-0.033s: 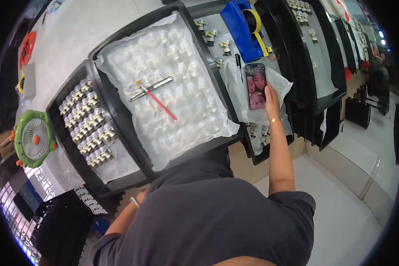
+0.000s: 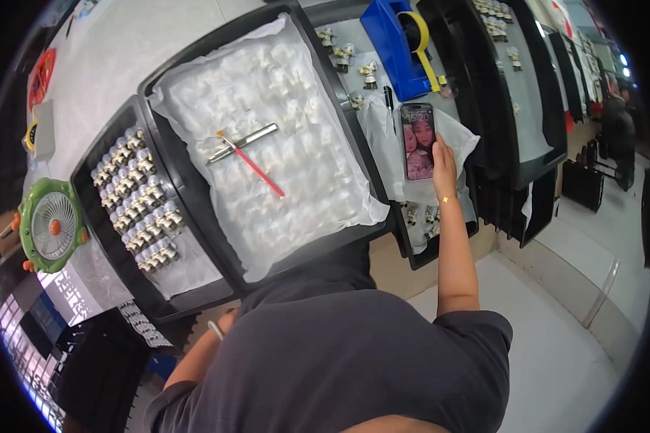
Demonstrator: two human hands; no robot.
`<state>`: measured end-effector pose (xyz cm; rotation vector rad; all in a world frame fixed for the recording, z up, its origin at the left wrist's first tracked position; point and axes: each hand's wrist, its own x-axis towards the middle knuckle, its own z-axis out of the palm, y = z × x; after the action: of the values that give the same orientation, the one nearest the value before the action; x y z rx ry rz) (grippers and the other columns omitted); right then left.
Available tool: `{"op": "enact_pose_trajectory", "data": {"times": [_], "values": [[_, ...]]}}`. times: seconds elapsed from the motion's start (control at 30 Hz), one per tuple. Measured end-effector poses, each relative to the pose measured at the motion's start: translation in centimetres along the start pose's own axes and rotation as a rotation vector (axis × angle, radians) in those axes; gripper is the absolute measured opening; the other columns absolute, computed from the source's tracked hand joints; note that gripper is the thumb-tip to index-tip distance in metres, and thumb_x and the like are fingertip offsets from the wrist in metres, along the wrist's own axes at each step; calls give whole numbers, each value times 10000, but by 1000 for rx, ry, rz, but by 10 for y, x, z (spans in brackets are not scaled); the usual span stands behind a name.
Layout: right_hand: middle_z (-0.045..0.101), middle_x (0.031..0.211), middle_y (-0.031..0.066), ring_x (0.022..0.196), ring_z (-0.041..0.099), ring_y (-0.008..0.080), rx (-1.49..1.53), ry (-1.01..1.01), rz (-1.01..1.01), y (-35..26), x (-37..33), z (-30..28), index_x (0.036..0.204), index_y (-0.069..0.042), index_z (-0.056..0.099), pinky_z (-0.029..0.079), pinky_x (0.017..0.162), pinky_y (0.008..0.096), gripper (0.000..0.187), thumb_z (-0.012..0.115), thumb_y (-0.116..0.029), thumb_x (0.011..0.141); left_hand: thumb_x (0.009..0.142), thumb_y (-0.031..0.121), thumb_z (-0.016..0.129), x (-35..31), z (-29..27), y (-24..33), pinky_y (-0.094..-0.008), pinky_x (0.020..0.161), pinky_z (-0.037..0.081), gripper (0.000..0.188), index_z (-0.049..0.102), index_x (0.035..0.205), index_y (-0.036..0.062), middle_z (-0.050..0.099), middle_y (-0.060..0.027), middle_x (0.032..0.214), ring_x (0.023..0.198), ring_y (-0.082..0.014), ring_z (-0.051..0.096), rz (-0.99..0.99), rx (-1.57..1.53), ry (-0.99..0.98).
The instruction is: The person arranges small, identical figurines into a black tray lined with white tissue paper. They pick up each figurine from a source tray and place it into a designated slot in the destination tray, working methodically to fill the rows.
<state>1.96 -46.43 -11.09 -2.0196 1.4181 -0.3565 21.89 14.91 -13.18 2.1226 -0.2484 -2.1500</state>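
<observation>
My right hand (image 2: pixel 445 167) is closed at the right edge of a dark phone (image 2: pixel 418 148), its screen lit with a pink-toned picture. The phone is over crumpled white sheeting (image 2: pixel 375 133) in a tray on the right. A black pen (image 2: pixel 388 99) lies at its upper left corner. Low on the left, my left hand (image 2: pixel 229 318) hangs beside my body, partly covered by my dark shirt, its fingers hidden. In front of me, a large black tray (image 2: pixel 152 88) holds wrapped pale pieces under thin white sheeting. A silver bar (image 2: pixel 256 135) and a red stick (image 2: pixel 263 177) lie crossed on top.
A black tray (image 2: pixel 213 290) with rows of small figurines (image 2: pixel 139 195) stands on the left, beside a green fan (image 2: pixel 52 222). A blue tape dispenser (image 2: pixel 393 54) with yellow tape is at the upper right. Stacked black trays (image 2: pixel 477 101) rise right of it.
The view has shifted very slightly. Both hands and the phone stay as they were.
</observation>
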Motion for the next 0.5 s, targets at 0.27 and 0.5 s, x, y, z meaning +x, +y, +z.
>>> {"op": "enact_pose_trajectory", "data": {"times": [0.27, 0.5], "values": [[501, 1054, 135, 1005, 464, 229, 117, 195, -169, 5, -6, 12, 1145, -11, 492, 351, 892, 306, 345, 415, -258, 916, 840, 158, 431, 1, -15, 20, -375, 904, 386, 345, 513, 1127, -15, 535, -210, 1126, 1042, -346, 510, -108, 81, -89], [334, 895, 58, 833, 366, 159, 270, 403, -364, 63, -96, 66, 940, -10, 354, 330, 828, 308, 346, 596, -216, 802, 838, 179, 440, 63, 33, -2, -384, 858, 405, 344, 526, 1114, -8, 547, -221, 1097, 1003, -352, 526, 217, 109, 521]]}}
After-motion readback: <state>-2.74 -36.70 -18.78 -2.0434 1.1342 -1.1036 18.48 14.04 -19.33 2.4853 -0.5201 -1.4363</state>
